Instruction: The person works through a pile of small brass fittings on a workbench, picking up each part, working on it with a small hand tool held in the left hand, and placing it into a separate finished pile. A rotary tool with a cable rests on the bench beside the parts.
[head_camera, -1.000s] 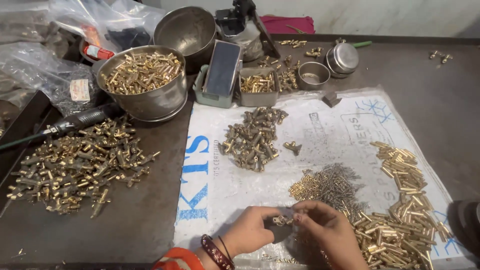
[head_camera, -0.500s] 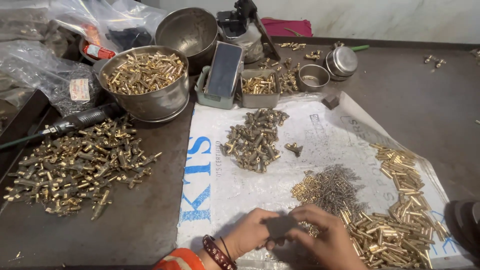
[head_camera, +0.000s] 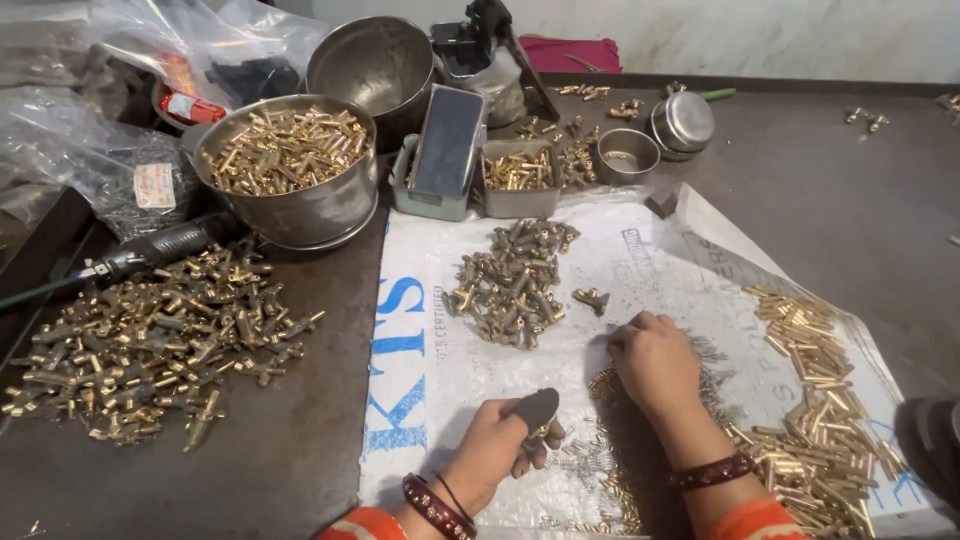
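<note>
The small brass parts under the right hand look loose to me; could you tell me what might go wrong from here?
1. The right hand rests on the fine parts pile; a sweep could mix it into the brass tubes.
2. The left hand grips a dark pad and a small piece loosely; the piece may drop.

Two bare hands with orange sleeves at the forearms. The left hand (head_camera: 497, 443) wears dark red beaded bangles; the right hand (head_camera: 655, 362) wears one dark studded band.
</note>
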